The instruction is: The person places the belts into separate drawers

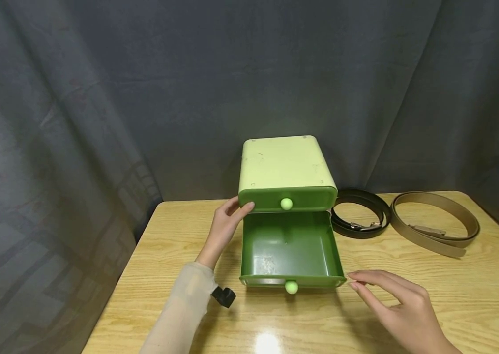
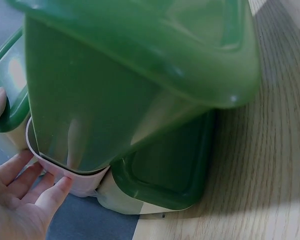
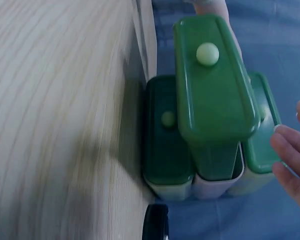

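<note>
1. On the table (image 1: 178, 226), the cabinet (image 1: 285, 162) stands facing me with its middle drawer (image 1: 315, 281) pulled well out; I take that forward overhang as the reason for bracing the body.
2. My left hand (image 1: 222, 228) holds the cabinet by its left front corner, thumb against the face of the top drawer (image 1: 307, 200), fingertips on the side wall at the middle tier. It is closed just enough to nip that edge, which I judge steadies the cabinet and keeps my hand off the drawer.
3. My right hand (image 1: 401, 305) has hold of nothing: thumb and forefinger tips stand close together beside the drawer's right front corner. From above I can't be sure whether they graze the rim, though the right wrist view suggests a gap.
4. The top drawer and the bottom drawer (image 3: 165, 155) sit home, so only the middle one shows me its inside.
5. Right of the cabinet, the black belt (image 1: 362, 233) lies coiled, the tan belt (image 1: 419, 240) looped just beyond, probably coiled to keep their lengths tidy.
</note>
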A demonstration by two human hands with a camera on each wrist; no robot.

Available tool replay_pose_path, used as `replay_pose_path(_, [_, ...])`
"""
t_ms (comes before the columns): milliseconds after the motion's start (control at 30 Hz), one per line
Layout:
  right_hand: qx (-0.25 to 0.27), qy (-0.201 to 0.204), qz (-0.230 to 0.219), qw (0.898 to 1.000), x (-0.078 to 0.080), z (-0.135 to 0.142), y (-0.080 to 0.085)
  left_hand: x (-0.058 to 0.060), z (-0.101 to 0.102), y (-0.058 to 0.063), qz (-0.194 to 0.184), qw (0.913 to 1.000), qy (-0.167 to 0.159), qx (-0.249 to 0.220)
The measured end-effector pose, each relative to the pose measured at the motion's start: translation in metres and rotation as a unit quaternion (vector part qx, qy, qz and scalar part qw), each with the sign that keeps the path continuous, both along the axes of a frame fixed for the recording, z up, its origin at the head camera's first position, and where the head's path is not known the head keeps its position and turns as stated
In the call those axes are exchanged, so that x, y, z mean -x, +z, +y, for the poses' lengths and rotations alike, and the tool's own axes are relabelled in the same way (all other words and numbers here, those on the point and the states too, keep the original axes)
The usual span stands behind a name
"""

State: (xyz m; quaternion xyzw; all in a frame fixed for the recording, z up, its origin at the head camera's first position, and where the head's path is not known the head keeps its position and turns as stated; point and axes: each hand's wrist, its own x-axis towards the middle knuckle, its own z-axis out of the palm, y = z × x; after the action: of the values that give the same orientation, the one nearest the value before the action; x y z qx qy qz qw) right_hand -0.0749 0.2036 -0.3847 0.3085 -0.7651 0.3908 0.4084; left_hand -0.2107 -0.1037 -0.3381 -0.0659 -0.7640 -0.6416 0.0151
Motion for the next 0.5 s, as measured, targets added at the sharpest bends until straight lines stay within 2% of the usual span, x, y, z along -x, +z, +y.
replay_pose_path(200, [-0.009, -0.01, 0.0, 1.0, 0.008, 0.012, 0.0, 0.0, -0.001, 0.0, 0.0, 1.0, -0.001, 0.005])
replay_pose_path(500, [0.005, 0.009, 0.029, 1.0, 0.032, 0.025, -0.007, 0.0, -0.001, 0.0, 0.003, 1.0, -0.006, -0.002])
